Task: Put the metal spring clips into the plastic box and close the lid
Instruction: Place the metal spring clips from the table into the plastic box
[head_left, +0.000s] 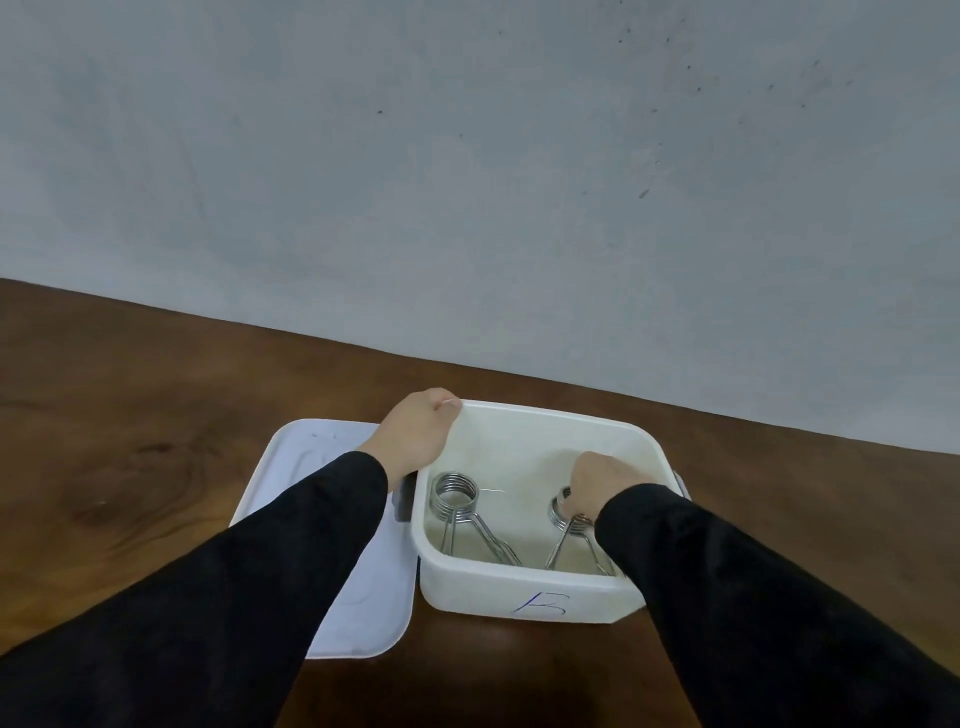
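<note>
spring clips (475, 514) in open box (545, 587), hands at rim

Two spring clips (457, 506) (563, 525), one box (524, 592), one lid (363, 587), two hands (415, 431) (597, 483).

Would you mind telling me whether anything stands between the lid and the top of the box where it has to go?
Yes. Both hands do: the left hand grips the box at its far-left rim, its sleeve lying across the lid, and the right hand is inside, on the right spring clip.
</note>
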